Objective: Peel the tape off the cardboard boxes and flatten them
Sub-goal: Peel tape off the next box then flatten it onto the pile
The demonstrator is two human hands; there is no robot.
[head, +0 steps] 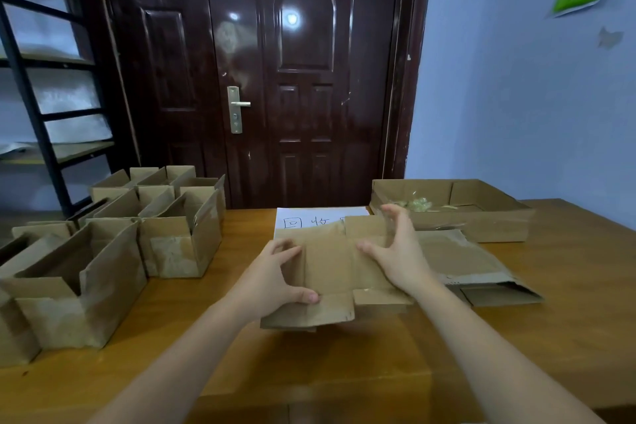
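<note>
The room is dimly and evenly lit with a cool bluish cast, and the glossy dark door [303, 79] throws back a bright round glare spot with a weaker smear beside it, showing a lamp on the camera's side of the room. Shadows are soft, pooling under the flattened box [330, 272] and inside the open boxes [103, 251] on the worktop [568, 303]. The wide lens bows the shelf rack [38, 96] and door frame near the edges, and the right hand [395, 251] shows motion blur at its raised fingers.
</note>
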